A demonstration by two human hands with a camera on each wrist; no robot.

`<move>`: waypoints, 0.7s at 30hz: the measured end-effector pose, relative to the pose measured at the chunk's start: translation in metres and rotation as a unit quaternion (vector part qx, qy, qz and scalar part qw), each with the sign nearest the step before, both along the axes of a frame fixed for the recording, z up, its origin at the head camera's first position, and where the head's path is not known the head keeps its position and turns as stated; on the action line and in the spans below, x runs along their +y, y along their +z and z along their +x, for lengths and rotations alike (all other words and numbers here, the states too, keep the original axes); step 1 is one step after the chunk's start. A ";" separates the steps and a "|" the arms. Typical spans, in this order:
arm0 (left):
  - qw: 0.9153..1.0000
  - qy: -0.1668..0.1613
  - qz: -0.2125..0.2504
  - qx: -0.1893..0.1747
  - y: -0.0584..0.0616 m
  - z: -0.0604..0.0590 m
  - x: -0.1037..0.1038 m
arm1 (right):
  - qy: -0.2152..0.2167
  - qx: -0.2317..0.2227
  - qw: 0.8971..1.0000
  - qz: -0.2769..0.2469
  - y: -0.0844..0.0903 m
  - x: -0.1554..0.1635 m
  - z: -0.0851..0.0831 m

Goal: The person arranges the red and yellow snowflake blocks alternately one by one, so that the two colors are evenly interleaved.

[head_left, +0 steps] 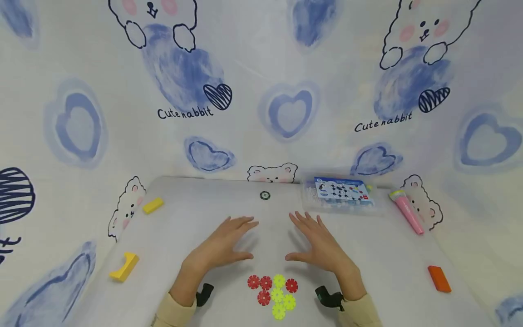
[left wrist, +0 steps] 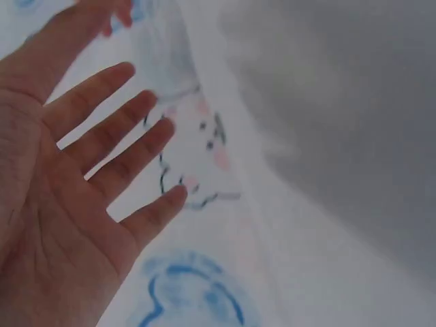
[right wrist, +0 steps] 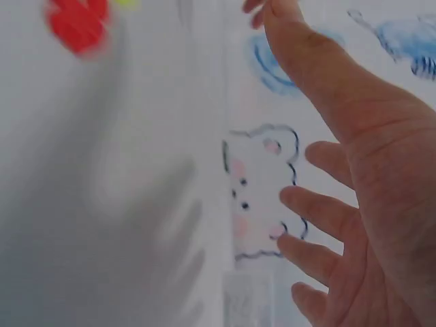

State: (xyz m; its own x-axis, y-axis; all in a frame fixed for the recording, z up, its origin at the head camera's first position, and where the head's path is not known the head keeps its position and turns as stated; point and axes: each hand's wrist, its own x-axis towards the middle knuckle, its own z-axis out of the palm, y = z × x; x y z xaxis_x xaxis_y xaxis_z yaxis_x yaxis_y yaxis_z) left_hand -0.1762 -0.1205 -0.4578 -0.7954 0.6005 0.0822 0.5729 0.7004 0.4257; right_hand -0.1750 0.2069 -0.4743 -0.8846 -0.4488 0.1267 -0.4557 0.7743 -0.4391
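My left hand hovers over the middle of the white table with fingers spread and nothing in it. Facing it, my right hand is held the same way, its palm turned inward. Between the wrists, nearer the front, lies a group of flat notched discs: several red discs and several yellow-green discs. In the left wrist view the palm and fingers are spread. The right wrist view shows separated fingers and, at the top left, a blurred red disc.
At the back right stands a clear plastic box with a blue printed label. Beside it lies a pink tube-shaped object. An orange block is at the right, a yellow block and a yellow arch block at the left. A small dark ring sits near the back edge.
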 end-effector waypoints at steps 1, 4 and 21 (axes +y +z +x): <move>1.000 -0.008 -0.006 -0.005 -0.001 0.004 0.002 | 0.002 -0.005 1.000 0.004 0.000 -0.001 0.004; 0.999 -0.028 -0.018 -0.019 -0.006 0.015 0.009 | 0.022 -0.011 0.999 0.021 -0.003 -0.005 0.016; 0.995 -0.063 -0.045 -0.069 -0.020 0.041 0.023 | 0.117 -0.002 0.992 0.048 -0.026 -0.037 0.059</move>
